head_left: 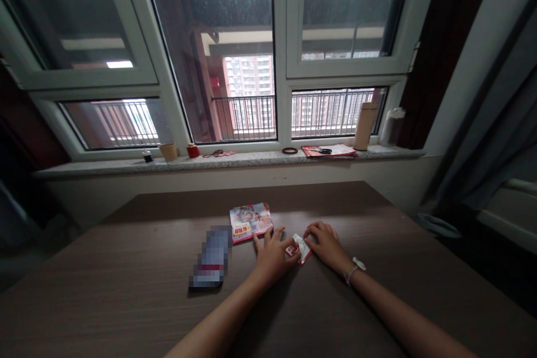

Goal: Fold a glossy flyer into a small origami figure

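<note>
A small folded piece of red and white printed paper (302, 248) lies on the table between my hands. My left hand (272, 253) holds its left side between thumb and index finger, with the other fingers spread toward a stack of leaflets. At the paper's right side, the closed fingers of my right hand (327, 241) grip the upper edge; a bracelet is on that wrist. The stack of colourful printed leaflets (250, 220), marked 89.9, lies just beyond my left hand. A phone (213, 257) with a blurred-out screen lies left of the leaflets.
The brown table (126, 257) reaches a stone windowsill (251, 160). On the sill are a paper cup (168, 151), a red spool-like item (192, 150), scissors (213, 154), a dark ring (290, 151), red papers (342, 151), a tan flask (365, 126) and a clear bottle (392, 127).
</note>
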Demonstrator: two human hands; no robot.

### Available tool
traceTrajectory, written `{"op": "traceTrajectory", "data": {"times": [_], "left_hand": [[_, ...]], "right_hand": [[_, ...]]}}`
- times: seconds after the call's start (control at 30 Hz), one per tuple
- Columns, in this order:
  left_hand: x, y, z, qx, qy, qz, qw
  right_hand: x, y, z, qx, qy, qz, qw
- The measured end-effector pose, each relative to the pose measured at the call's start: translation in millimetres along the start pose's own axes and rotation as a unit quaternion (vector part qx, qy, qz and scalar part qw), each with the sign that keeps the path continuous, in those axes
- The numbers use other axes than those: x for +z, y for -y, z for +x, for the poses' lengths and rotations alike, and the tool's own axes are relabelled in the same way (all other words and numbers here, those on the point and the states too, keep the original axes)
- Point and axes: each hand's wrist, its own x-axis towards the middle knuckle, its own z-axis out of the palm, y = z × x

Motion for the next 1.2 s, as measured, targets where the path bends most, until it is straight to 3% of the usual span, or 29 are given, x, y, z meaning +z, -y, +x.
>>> {"op": "traceTrajectory", "data": {"times": [0.23,0.47,0.63,0.93,1.2], "left_hand": [[0.9,0,0,0.003,-0.002,-0.005,1.000],[-0.4,0,-3,0.009,-0.008,0.005,1.000],[-0.3,1,-4,0.009,-0.007,0.010,1.000],[-7.6,0,-4,0.008,0.010,0.023,1.000],[-13.5,4,-2,0.021,0.020,0.034,0.999]], "right_hand": [[1,1,0,0.003,-0.009,0.010,1.000],[1,-3,-1,-0.038,-0.019,0.054,0.998],[-2,3,-3,-0.064,-0.022,0.027,0.997],[-8,11,-9,-0.047,-0.019,-0.031,0.998],[-9,14,-7,-0.021,-0.023,-0.014,0.999]]}}
